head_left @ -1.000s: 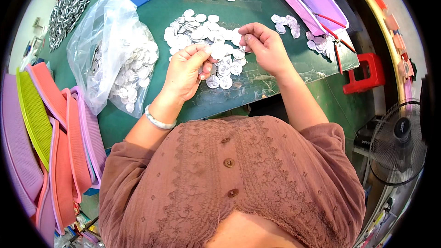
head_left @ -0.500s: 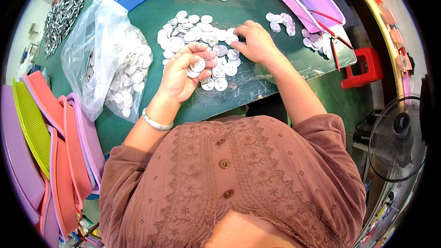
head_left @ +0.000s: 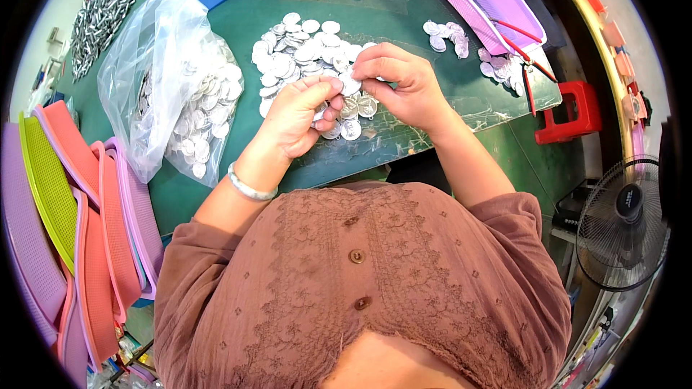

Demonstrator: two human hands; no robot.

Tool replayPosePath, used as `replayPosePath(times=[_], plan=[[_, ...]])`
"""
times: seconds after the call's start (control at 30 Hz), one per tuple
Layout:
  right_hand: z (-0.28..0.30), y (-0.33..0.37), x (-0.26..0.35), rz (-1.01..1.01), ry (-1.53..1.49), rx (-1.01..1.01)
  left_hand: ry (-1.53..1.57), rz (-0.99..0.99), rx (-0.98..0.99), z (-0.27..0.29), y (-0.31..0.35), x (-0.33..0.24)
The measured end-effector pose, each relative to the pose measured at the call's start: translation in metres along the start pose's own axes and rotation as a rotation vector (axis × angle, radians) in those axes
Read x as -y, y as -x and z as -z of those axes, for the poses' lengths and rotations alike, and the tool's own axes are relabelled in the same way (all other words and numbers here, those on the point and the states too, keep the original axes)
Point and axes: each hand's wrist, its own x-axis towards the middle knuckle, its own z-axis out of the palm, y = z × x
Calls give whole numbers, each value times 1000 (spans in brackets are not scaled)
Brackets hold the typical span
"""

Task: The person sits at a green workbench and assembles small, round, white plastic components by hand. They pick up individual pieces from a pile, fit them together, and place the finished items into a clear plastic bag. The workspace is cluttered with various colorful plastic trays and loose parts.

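Silvery metal catches the light in a round medallion (head_left: 350,85) pinched at the right hand's (head_left: 402,88) fingertips, its rim just beside the left thumb. Half a second ago the right hand lay at the edge of the loose pile (head_left: 292,54) and the left palm was turned up; now the hands have come together, so the handling centres on this single piece, above the pile's near side. The left hand (head_left: 295,114) is curled round a few more medallions (head_left: 319,111), partly hidden by its fingers; whether its thumb also grips the pinched piece, I cannot tell.

The pieces are thin, flat discs, some with raised relief, such as the embossed pair (head_left: 359,106) below the hands. They lie on a smooth green tabletop (head_left: 404,25), scuffed along its near edge. To the left, a crinkled, clear plastic bag (head_left: 130,86) bulges with similar discs; to the right, slim red-handled pliers (head_left: 530,92) rest by a lilac basket (head_left: 479,11) with finely perforated walls.
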Motion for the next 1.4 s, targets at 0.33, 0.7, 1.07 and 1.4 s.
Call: replayPosePath(times=[0.33,0.7,1.07,1.4], plan=[[-2,12,5,-480,-562,-26,-370,-474,-89,-2,3,11],[-6,14,4,-381,-390,-60,-621,-715,-105,2,0,16],[-7,15,6,-436,-503,-48,-1093,-1246,-130,-1,4,9],[-5,15,8,-385,-450,-36,-1208,-1315,-135,0,5,8]])
